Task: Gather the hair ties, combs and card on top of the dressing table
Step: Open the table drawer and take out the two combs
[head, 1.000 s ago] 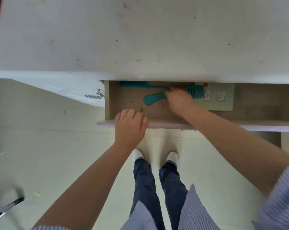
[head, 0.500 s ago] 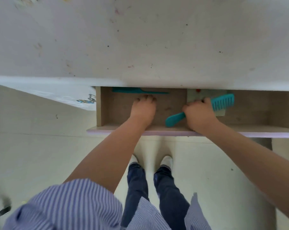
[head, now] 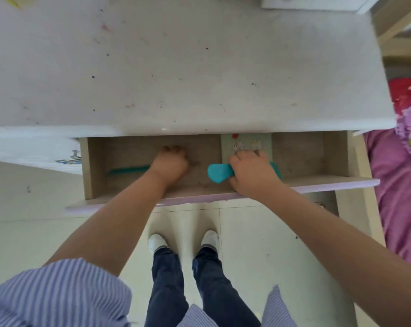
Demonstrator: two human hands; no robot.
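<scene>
While both hands reach into the drawer, right hand gripping teal comb, handle pointing left, left hand fisted on thin teal comb lying crosswise.

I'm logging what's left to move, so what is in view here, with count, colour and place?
table: 1, whitish, speckled top, fills upper frame.
drawer: 1, wood inside, lilac front, pulled open under the table.
wide comb: 1, teal, in the drawer, in the right hand's grip.
thin comb: 1, teal, blurred, drawer's left part, running to the left hand.
card: 1, pale green with small animal pictures, drawer's back, under the right fingertips.
red dot: 1, at the card's top edge; cannot tell what it is.
fabric: pink and red, far right.
left hand: closed, in the drawer.
right hand: on the wide comb.
shoes: 2, white, on the pale floor.
</scene>
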